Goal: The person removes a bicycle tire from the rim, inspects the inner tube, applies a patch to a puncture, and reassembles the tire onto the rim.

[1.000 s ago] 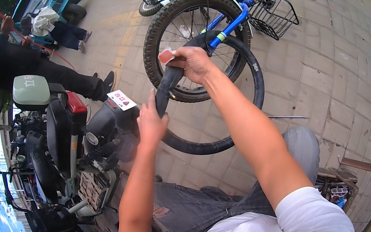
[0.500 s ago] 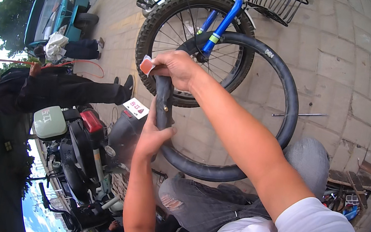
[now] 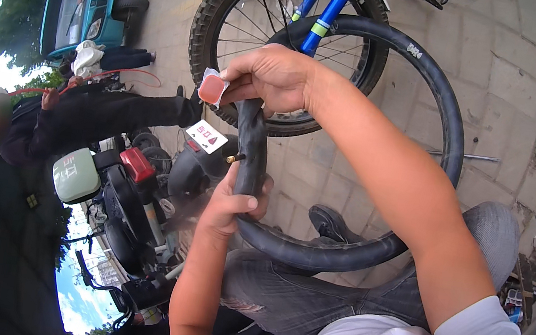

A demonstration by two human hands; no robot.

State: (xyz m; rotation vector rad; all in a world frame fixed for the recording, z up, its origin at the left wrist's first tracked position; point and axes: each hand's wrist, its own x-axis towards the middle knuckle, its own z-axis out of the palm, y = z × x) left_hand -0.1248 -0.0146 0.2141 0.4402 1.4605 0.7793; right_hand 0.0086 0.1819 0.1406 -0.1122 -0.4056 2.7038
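Observation:
My right hand (image 3: 275,79) pinches a small orange-red patch (image 3: 211,90) with a pale, clear backing and also holds the upper part of a black inner tube (image 3: 254,144) beside it. Lower down, my left hand (image 3: 237,201) wraps round the same tube, just below its brass-tipped valve (image 3: 234,158), which points left. The tube's large loop (image 3: 453,127) curves round to the right, crossing in front of a blue bicycle's front wheel (image 3: 209,18) and fork (image 3: 330,16).
Scooters (image 3: 115,199) stand at left, near a person (image 3: 95,108) in dark clothes holding a red hose. A teal truck (image 3: 74,17) and another person (image 3: 120,58) are beyond. A metal rod (image 3: 466,156) lies on the paving (image 3: 503,99), with a wooden tool box (image 3: 519,284) at right.
My left hand's fingers, stretched along the tube a second ago, now curl round it. The valve has turned leftward. The view has shifted, and more of the tube's loop shows at right.

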